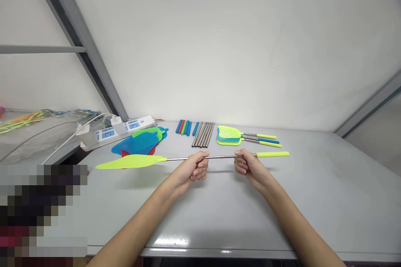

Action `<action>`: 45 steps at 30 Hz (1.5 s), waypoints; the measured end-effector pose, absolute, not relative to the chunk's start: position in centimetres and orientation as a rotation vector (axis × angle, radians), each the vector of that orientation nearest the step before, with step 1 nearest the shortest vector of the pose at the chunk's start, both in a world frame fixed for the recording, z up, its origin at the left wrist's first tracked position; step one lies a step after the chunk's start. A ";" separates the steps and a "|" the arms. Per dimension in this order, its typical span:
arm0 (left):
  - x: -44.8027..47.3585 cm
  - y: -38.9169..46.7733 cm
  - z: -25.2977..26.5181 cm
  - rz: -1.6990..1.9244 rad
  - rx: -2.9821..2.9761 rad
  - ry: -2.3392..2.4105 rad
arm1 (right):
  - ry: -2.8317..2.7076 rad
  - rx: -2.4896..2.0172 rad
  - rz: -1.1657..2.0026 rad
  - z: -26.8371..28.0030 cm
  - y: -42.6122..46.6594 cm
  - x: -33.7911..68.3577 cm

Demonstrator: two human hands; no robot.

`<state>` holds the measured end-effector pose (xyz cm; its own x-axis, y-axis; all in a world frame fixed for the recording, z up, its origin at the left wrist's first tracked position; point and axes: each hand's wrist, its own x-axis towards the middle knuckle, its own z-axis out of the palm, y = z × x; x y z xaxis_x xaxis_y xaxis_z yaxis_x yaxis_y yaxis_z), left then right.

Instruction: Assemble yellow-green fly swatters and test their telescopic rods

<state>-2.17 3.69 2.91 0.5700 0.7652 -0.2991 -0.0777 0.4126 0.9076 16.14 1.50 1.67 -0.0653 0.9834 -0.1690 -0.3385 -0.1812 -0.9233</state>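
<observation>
A yellow-green fly swatter (131,161) with a thin metal rod is held level above the table, its paddle to the left and its grip to the right. My left hand (198,166) is closed round the rod on the paddle side. Closer to the yellow-green grip, my right hand (246,162) is closed round the same rod. Beyond my hands lie several metal rods (203,135) side by side, with loose coloured grips (184,127) left of them. Swatters with paddles and grips fitted (230,134) rest at the right, and loose paddles (142,144) are piled at the left.
A white power strip (125,130) with plugs and cables lies at the back left. Plastic bags (34,133) and coloured items cover the surface farther left. The grey table (328,183) meets a white wall (234,50) behind, with metal frame posts (90,46) at the sides.
</observation>
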 end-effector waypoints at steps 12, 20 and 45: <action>-1.0 2.5 1.5 0.774 1.274 0.816 | -0.974 -0.890 1.851 1.2 1.0 14.6; -0.7 2.4 1.1 0.780 1.311 0.836 | -0.969 -0.840 1.905 0.3 0.6 13.6; -0.2 2.4 0.7 0.770 1.301 0.835 | -0.883 -0.758 1.962 -0.9 0.9 13.1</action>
